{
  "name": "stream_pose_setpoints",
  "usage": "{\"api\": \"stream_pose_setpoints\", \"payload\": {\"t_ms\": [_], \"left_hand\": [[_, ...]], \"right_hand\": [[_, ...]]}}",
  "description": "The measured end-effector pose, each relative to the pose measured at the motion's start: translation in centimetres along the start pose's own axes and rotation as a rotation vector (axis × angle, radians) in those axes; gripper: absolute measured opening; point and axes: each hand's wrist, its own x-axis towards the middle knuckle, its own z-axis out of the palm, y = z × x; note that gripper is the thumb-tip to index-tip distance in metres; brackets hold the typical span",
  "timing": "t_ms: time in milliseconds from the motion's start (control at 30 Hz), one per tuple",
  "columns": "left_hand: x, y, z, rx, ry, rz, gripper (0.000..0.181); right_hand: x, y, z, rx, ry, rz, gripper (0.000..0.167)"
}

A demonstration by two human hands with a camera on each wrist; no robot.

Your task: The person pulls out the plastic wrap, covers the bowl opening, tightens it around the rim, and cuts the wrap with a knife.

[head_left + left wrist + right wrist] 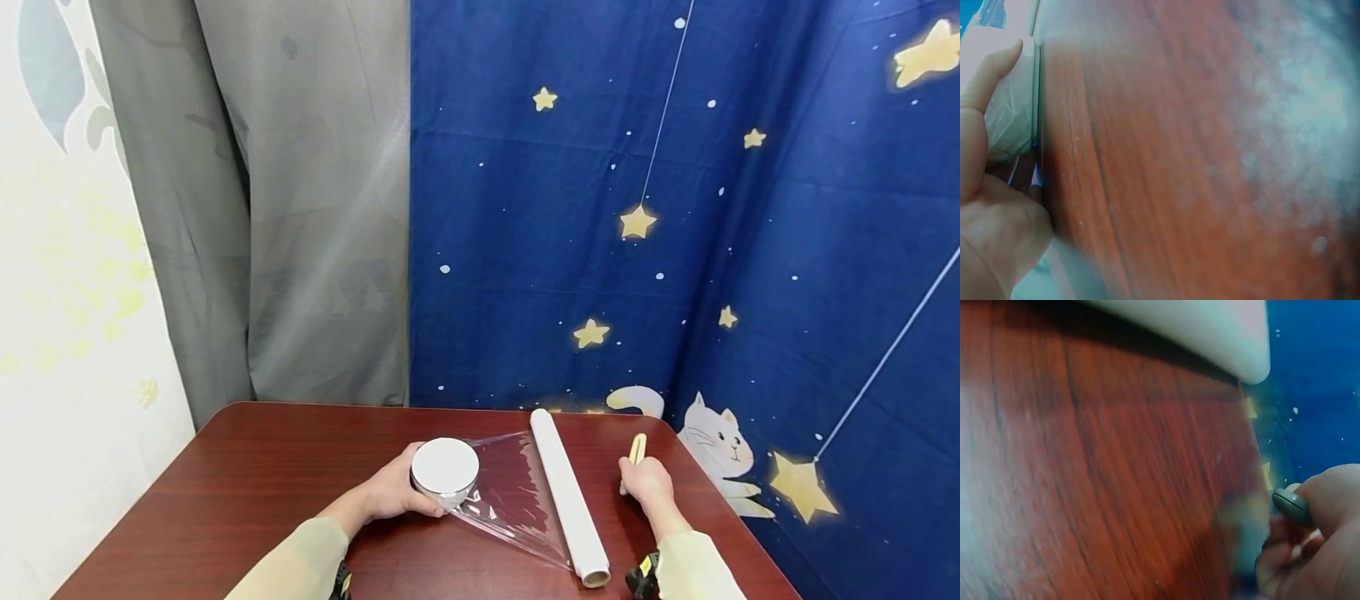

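Observation:
My left hand [392, 488] [1007, 234] grips a round container with a flat white top [445, 467] [1015, 109], thumb on its near side. Clear plastic film [513, 487] clings around the container and stretches right to a long white roll [568, 500] [1210, 328], which lies slanting on the table. Right of the roll, my right hand [649, 483] [1316, 547] has its fingers curled round a slim, pale yellow object [638, 448]; its rounded end [1292, 507] looks grey-green in the right wrist view. What this object is, I cannot tell.
The dark red wooden table [292, 450] has rounded far corners. Behind it hang a grey curtain [322, 250] and a blue one with stars [525, 250]. A pale patterned curtain [67, 333] hangs at the left.

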Motion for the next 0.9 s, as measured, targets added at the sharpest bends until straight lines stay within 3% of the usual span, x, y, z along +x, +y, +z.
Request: {"api": "stream_pose_setpoints", "payload": {"t_ms": [167,267,500,767,900], "left_hand": [[-0.1,0.1,0.0,-0.002,-0.003,-0.002,0.110],[-0.1,0.1,0.0,0.001,-0.004,-0.005,0.110],[-0.1,0.2,0.0,-0.005,-0.001,-0.009,0.110],[-0.2,0.4,0.0,-0.008,-0.005,-0.017,0.110],[-0.2,0.5,0.0,-0.009,-0.004,-0.022,0.110]], "right_hand": [[-3.6,-3.4,-0.9,0.537,-0.010,0.004,0.036],[-4.4,-4.6,-0.9,0.701,-0.049,0.000,0.038],[-4.7,-5.9,-0.5,0.801,-0.046,-0.056,0.050],[-5.2,-5.8,0.1,0.718,0.017,-0.194,0.042],[-5.3,-5.9,0.2,0.769,0.021,-0.201,0.045]]}}
